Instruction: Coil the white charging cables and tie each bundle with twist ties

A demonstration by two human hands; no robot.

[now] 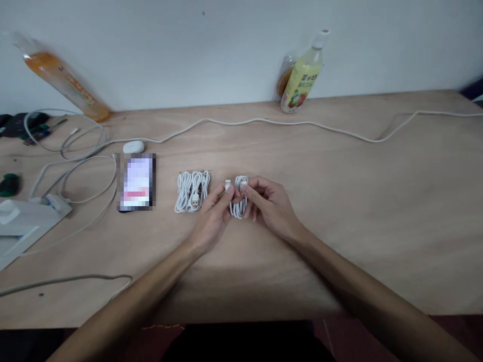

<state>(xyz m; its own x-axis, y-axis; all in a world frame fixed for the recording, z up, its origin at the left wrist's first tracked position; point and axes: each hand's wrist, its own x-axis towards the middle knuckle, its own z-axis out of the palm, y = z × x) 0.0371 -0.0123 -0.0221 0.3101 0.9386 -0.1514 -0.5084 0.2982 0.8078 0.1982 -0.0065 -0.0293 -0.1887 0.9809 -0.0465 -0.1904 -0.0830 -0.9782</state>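
A coiled white USB cable (238, 208) is held up between both hands over the table. My left hand (215, 216) is closed, its thumb and fingers pinching the cable's USB plug (228, 184). On the other side, my right hand (269, 203) grips the coil near its top, with the thumb on what looks like the other connector. Several more coiled white cables (184, 191) lie side by side on the table just left of my left hand; a USB plug (195, 200) shows on one of them.
A phone (138, 181) and a white earbud case (133, 147) lie to the left. A power strip (26, 226) with loose cords sits farther left. Two bottles, one orange (68, 83) and one yellow (302, 80), lean against the wall. A long white cord (287, 122) crosses the table.
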